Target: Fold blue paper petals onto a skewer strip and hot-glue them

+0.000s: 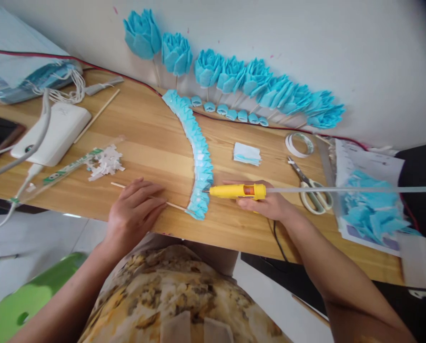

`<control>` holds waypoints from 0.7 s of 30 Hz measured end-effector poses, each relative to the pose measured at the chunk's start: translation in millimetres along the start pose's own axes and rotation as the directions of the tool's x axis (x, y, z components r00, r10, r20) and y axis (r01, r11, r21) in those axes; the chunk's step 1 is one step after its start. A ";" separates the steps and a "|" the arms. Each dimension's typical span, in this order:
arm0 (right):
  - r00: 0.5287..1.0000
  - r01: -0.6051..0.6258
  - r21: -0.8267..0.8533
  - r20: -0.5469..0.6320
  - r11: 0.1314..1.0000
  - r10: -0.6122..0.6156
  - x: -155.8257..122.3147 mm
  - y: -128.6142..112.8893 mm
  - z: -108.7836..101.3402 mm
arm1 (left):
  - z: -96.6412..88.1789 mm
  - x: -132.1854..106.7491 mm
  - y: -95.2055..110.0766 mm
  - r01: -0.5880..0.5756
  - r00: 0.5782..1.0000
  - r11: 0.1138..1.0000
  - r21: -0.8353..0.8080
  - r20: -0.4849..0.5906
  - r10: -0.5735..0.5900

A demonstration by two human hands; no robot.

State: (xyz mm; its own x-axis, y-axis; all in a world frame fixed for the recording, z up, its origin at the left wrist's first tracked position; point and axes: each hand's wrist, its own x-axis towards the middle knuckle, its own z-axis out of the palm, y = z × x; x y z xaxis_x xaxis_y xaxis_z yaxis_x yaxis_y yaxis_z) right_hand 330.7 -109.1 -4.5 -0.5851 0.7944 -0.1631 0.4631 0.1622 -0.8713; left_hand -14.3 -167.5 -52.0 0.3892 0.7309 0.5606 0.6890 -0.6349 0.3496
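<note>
My right hand (266,205) is closed round a yellow hot glue gun (227,191), with a long clear glue stick (327,190) running out of its back. The gun's nozzle points left and meets the lower part of a pleated blue strip (199,157), which curves across the table. On the left, my left hand (136,209) lies over a thin wooden stick (177,206), fingers bent down onto it. The stick's right end rests at the strip's near end. Whether glue is coming out is too small to see.
Blue fabric flowers (207,69) on sticks lean along the wall, small blue rings (222,109) below them. Scissors (315,193), a tape roll (299,145) and a bag of blue petals (373,205) lie right. A white power bank (57,131) and paper scraps (107,162) lie left.
</note>
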 end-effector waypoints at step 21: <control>0.999 0.018 0.193 -0.048 0.981 -0.009 -2.2 10.5 2.9 | 0.7 -0.2 -0.1 0.002 1.000 1.000 0.005 -0.001 -0.002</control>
State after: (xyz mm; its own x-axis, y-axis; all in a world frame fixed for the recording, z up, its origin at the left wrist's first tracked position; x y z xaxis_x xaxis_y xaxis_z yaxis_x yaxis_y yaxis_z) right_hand 334.9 -110.9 -14.6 -0.5571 0.8198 -0.1328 0.3151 0.0607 -0.9471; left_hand -14.0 -167.4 -52.6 0.3878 0.7318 0.5604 0.6925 -0.6325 0.3468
